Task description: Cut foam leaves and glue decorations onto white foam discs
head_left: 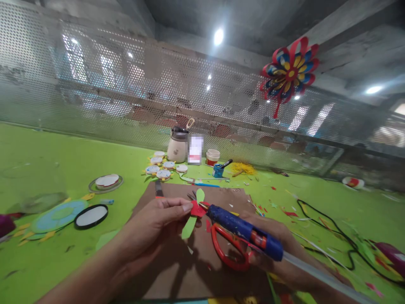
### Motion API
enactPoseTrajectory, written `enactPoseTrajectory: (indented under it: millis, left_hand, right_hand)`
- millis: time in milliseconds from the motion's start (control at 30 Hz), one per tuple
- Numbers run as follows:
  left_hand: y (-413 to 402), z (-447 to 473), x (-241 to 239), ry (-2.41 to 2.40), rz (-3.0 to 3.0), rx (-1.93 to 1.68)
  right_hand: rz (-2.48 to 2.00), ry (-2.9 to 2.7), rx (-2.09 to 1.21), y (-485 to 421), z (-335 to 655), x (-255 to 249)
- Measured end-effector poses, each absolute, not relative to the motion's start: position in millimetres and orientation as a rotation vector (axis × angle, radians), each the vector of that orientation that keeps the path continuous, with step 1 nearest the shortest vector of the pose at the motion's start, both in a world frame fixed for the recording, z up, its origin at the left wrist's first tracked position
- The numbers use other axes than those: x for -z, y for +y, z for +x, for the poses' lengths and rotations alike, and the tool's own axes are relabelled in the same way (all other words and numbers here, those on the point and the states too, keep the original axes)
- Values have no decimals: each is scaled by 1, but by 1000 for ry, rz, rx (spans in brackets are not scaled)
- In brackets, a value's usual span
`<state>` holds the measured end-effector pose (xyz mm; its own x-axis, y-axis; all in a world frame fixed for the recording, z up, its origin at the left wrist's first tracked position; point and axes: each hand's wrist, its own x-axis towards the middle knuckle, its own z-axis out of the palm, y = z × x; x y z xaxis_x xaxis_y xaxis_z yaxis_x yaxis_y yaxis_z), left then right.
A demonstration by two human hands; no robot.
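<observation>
"Head view: how do the hands stand?"

"Left hand (167,216) pinches a red paper piece (196,210) with green strips (189,228) extending from it, above the brown board (193,278) on the bench (74,164). Right hand (278,229) grips a blue glue gun (232,223), nozzle (204,206) at the red paper."

"And the red-handled scissors (215,247)?"

"Below the gun. I can't tell whether the right hand holds them too."

"Which step is this?"

"Gluing, I'd judge; no bead of glue is distinguishable."

"What does the next move call for?"

"Probably a steady pinch, a small, controlled dab, and skin kept clear of the nozzle."
</observation>
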<state>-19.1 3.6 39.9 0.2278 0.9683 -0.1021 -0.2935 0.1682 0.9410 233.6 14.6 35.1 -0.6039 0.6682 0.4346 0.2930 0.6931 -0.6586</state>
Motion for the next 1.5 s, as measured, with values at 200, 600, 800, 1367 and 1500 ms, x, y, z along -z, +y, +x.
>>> enactPoseTrajectory:
  millis: [200,600,800,1367,1500]
  left_hand:
    - [4,-21,-41,874,900,-1101]
    - [7,-21,-36,884,982,-1097]
    - [4,-21,-37,888,1018,-1085]
    - [8,-22,-32,922,906,-1175]
    - [7,-20,-34,1013,1016,-1143]
  right_hand:
    - [-590,-2207,-715,16,235,-32]
    - [-537,-2340,-731,19,239,-28]
    - [-560,-2285,-782,20,240,-23]
    - [-886,-2130,-258,62,257,-8]
    - [-1280,-2164,-198,101,268,7]
